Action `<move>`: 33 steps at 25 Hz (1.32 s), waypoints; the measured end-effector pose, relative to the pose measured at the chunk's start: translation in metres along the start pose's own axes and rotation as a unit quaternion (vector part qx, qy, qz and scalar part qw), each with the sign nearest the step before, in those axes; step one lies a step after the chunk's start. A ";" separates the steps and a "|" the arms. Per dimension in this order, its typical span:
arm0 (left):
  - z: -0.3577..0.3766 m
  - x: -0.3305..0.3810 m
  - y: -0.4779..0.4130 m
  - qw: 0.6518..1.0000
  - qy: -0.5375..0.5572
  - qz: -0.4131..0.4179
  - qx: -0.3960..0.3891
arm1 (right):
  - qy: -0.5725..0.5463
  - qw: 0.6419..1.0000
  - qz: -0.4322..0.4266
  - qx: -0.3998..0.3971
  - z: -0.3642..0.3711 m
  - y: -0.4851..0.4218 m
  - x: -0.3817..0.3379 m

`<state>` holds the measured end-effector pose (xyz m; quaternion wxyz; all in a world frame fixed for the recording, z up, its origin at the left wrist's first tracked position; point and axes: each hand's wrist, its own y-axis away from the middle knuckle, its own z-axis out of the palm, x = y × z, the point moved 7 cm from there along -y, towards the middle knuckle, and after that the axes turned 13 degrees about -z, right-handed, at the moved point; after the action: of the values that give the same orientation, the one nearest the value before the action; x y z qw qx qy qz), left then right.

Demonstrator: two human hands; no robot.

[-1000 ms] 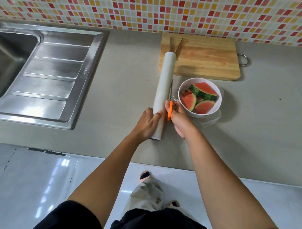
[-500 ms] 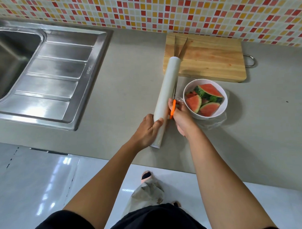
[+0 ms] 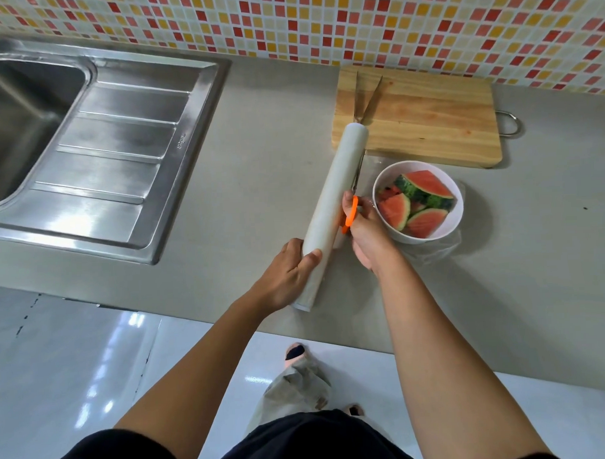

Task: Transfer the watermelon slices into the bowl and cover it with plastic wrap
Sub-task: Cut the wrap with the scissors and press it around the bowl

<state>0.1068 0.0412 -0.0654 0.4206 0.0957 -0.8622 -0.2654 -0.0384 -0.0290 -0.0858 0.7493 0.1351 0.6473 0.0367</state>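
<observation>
Left hand (image 3: 289, 274): you clamp the wrap roll (image 3: 331, 207) beside the bowl (image 3: 457, 220), steadying it.
Right hand (image 3: 364, 234): closed on orange scissors (image 3: 350, 214), cutting film.
Watermelon slices (image 3: 418, 204): inside bowl.

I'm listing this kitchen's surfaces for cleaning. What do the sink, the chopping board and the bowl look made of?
The sink looks like brushed stainless steel: grey, with bright reflections. The chopping board looks like pale unvarnished wood, with grain lines. The bowl is smooth glossy white, plastic or ceramic; I cannot tell which.
</observation>
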 end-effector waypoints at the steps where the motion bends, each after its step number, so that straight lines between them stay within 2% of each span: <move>1: 0.000 -0.001 0.001 1.000 0.002 0.000 -0.002 | -0.003 1.000 0.001 -0.004 0.000 0.000 0.000; 19: -0.022 -0.027 0.018 1.000 -0.011 0.003 -0.018 | -0.005 1.000 -0.008 -0.002 0.013 -0.013 -0.012; 24: -0.033 -0.034 0.014 1.000 -0.007 -0.002 -0.015 | -0.038 0.999 0.004 -0.004 0.025 -0.019 -0.014; 33: -0.047 -0.038 0.007 0.999 -0.026 -0.001 -0.024 | -0.014 1.000 0.024 0.012 0.034 -0.033 -0.017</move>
<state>0.1673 0.0440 -0.0642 0.3998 0.0792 -0.8664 -0.2886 -0.0120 -0.0700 -0.0731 0.7556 0.1599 0.6336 0.0452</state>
